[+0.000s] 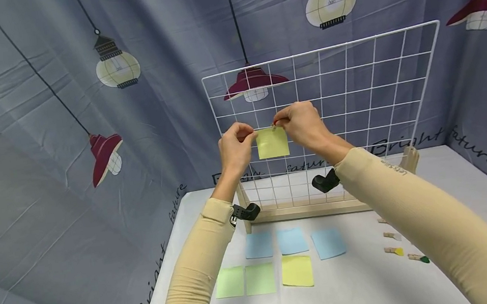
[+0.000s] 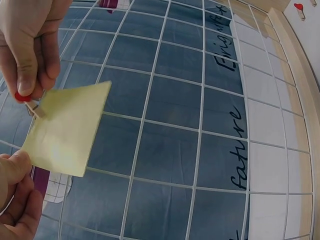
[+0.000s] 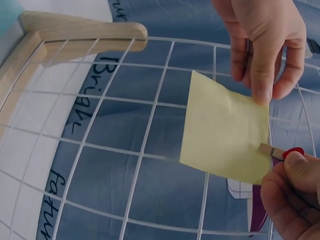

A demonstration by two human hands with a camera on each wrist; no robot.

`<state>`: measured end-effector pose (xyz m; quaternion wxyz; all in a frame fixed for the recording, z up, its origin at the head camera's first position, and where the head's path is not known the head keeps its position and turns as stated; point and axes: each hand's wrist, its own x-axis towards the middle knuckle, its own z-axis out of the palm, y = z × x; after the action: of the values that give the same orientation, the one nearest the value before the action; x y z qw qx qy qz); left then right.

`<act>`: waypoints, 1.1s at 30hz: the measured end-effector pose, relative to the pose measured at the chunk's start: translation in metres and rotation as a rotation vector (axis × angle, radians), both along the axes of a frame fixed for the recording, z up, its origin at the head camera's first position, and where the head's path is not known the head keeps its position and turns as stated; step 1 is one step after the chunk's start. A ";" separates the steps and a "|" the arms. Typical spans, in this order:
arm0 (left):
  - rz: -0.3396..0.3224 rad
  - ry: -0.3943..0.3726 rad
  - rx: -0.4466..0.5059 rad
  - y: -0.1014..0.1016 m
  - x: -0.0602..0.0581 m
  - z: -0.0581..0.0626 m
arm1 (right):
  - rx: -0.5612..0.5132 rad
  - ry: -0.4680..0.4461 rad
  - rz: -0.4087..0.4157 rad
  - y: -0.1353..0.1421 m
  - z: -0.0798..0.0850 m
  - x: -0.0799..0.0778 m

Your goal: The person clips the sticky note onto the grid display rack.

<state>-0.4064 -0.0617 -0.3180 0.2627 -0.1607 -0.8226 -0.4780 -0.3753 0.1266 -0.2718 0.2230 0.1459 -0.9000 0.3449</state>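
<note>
A yellow sticky note (image 1: pixel 272 143) is held up against the white wire grid (image 1: pixel 351 91). My left hand (image 1: pixel 236 148) pinches its upper left corner between thumb and fingers. With thumb and fingers, my right hand (image 1: pixel 305 126) pinches a small wooden clothespin (image 3: pixel 270 151) bearing a red heart. The clothespin's tip overlaps the note's top edge, close to a grid wire, in both wrist views. The note's lower part hangs out from the grid.
Blue sticky notes (image 1: pixel 258 245), green notes (image 1: pixel 260 279) and another yellow note (image 1: pixel 297 270) lie on the white table (image 1: pixel 336 294). Several small clothespins (image 1: pixel 393 251) lie at the right. The grid stands in a wooden base (image 1: pixel 306 211) before a grey-blue curtain (image 1: pixel 172 105).
</note>
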 end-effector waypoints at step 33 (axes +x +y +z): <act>0.020 0.042 0.073 0.009 0.000 -0.009 | 0.014 -0.058 -0.042 -0.009 -0.004 0.000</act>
<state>-0.4068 -0.0527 -0.3271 0.2901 -0.1529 -0.8006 -0.5015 -0.3752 0.1181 -0.2762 0.2030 0.1183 -0.9115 0.3378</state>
